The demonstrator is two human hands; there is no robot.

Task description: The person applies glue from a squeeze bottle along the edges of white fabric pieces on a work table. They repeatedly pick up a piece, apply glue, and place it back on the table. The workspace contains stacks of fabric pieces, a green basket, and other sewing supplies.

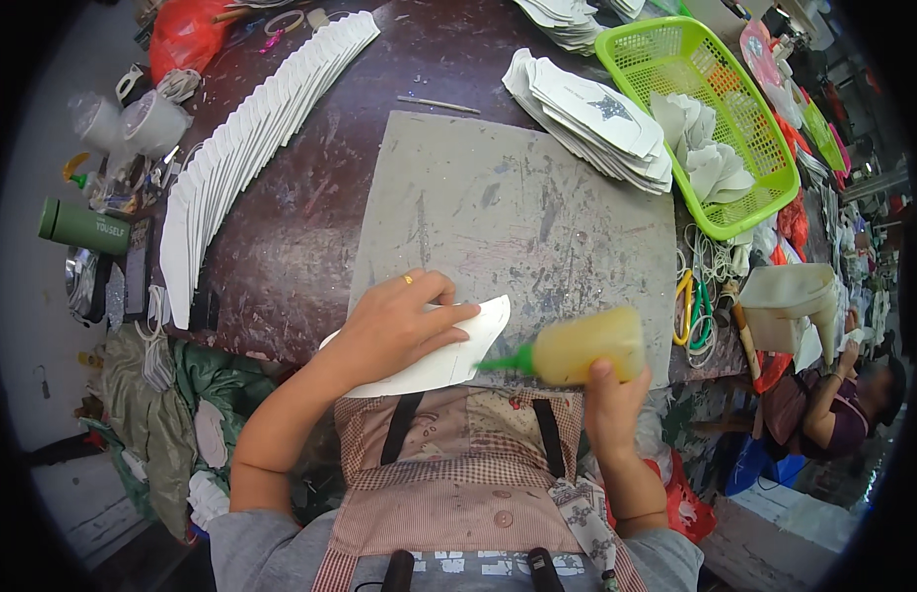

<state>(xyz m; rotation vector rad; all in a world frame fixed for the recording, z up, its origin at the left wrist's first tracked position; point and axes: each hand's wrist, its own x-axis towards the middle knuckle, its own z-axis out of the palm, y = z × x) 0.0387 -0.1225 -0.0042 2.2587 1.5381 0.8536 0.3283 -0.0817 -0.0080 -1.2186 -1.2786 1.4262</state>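
Okay, so from my remote seat I've got both hands in view, well apart from each other. My left hand (404, 321) sits on top of a white piece (488, 331), fingers spread; thumb's hidden, so I can't tell if it's pinching from below. That piece is at the near edge of a scuffed grey board (448, 217). My right hand (616, 400) is wrapped around a squeeze bottle (588, 345) with yellowish stuff inside, a bit blurry. It's tipped on its side, green nozzle (517, 361) pointing left, right by the piece's edge. Touching or just beside? Can't tell.

Beyond that, a long overlapping row of white pieces (261, 148) curves along the left of the dark table (310, 207). A stack of white pieces (586, 109), the top one with a dark star, overlaps the board's far right corner, next to a lime green basket (784, 202) with more white bits in it. Yellow-handled scissors (684, 306) lie right of the board.
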